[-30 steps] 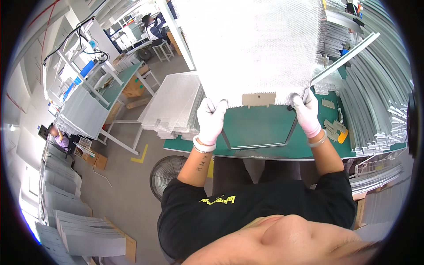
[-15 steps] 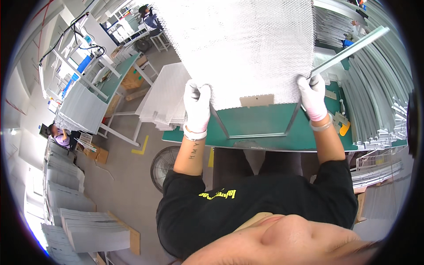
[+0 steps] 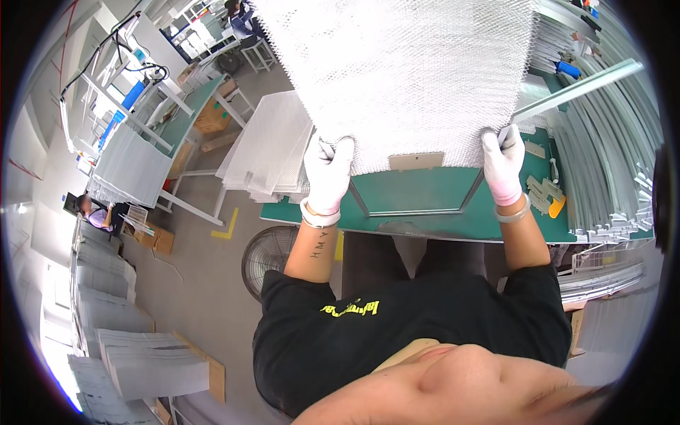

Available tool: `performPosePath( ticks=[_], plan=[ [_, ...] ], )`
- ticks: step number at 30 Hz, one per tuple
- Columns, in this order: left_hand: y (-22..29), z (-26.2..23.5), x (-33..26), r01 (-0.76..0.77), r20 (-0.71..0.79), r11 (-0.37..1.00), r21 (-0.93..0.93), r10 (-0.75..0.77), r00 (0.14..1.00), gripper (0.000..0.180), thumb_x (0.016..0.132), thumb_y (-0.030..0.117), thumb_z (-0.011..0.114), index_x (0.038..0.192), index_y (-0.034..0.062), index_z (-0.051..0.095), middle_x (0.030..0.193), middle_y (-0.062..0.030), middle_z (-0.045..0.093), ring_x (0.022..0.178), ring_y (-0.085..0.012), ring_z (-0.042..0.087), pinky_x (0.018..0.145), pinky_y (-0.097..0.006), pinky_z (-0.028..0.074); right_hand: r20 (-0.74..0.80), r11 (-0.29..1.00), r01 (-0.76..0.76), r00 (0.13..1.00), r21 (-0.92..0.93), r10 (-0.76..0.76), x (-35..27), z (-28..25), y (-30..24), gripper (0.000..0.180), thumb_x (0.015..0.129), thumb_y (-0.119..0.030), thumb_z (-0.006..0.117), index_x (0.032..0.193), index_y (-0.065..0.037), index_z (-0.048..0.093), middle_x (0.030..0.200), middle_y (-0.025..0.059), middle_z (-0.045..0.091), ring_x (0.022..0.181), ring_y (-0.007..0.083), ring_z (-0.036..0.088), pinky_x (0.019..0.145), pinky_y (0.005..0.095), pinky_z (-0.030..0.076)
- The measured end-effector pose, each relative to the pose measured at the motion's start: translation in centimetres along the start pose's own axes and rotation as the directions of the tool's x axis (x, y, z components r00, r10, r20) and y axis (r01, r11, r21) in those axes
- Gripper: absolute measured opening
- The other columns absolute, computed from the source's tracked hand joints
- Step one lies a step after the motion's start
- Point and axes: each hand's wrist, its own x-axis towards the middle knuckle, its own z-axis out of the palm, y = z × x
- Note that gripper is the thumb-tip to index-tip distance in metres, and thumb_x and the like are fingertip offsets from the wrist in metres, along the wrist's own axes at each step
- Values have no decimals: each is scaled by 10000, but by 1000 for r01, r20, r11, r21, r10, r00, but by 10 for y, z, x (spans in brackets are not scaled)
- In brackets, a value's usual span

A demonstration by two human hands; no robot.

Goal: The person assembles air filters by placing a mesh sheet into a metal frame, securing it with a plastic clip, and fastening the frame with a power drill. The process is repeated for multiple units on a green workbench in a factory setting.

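Note:
A large silvery metal mesh sheet [image 3: 411,78] is held up in front of me, its upper end running out of the picture. My left hand [image 3: 329,172], in a white glove, pinches the sheet's near left corner. At the near right corner my gloved right hand [image 3: 503,163] grips the same sheet. A pale metal bar [image 3: 577,92] slants up and away from the right hand's fingers; I cannot tell whether they hold it too. Near the sheet's lower edge sits a small beige rectangular plate [image 3: 416,161]. Below it, a thin metal frame [image 3: 416,212] shows over the green table [image 3: 397,191], partly hidden by the sheet.
On the right are stacked metal strips [image 3: 602,163] and a yellow-handled tool [image 3: 557,206]. Mesh sheets [image 3: 265,145] are piled left of my left hand. A floor fan [image 3: 269,258] stands beside my legs. Other people work at the far tables.
Both hands have moved slightly right with the mesh sheet, the left hand more so. The slanted bar has shifted right and a little lower in the picture.

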Motion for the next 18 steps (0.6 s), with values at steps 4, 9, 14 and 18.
performPosePath(
  ticks=[4,9,14,18],
  plan=[
    [-10,-6,-9,23,9,1000,8,-24,1000,224,953,30,637,1170,-12,604,894,25,610,747,-26,499,672,-207,430,53,985,-81,996,150,74,-3,11,-14,336,988,-30,551,1313,37,494,1148,38,622,1010,74,566,883,243,449],
    [-60,-18,-41,121,46,992,-20,-120,992,339,964,123,651,1248,-35,555,1093,-41,645,973,-93,588,891,-265,483,192,992,-58,978,-108,78,-33,-16,33,412,992,-49,528,1381,57,447,1298,112,598,1172,162,570,1040,319,421],
    [-72,-23,-63,86,64,995,45,-89,994,379,973,234,655,1234,-24,558,1052,-19,646,853,-67,554,771,-239,470,181,982,20,983,-189,15,-58,-20,43,402,985,-60,540,1359,65,463,1226,140,632,1124,197,595,1004,338,450],
    [-88,-30,-86,247,67,968,36,-249,966,441,971,244,672,1281,-36,533,1104,-37,650,890,-81,565,806,-250,473,172,967,-135,970,-216,174,-76,-26,58,384,989,-89,568,1335,57,488,1189,138,647,1075,193,609,964,334,471]
  ],
)
